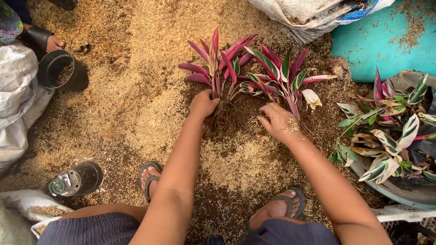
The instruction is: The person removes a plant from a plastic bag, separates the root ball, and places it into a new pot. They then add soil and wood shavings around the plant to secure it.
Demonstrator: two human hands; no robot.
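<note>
I look down at ground covered in rice husks and dark soil. My left hand (pixel 203 104) is closed around the base of a clump of plants with pink, maroon and green striped leaves (pixel 218 63). My right hand (pixel 277 121) rests on the soil at the foot of a second clump of the same plant (pixel 284 75), fingers bent and dusted with husk. Whether it grips the stems I cannot tell. Both of my feet in sandals (pixel 151 177) stand below my arms.
A basin (pixel 399 193) with more variegated plants (pixel 390 131) sits at the right. Black pots lie at the left (pixel 61 70) and lower left (pixel 77 180). Another person's hand (pixel 54 43) shows at top left. White sacks lie at the left (pixel 16 104) and top (pixel 313 16).
</note>
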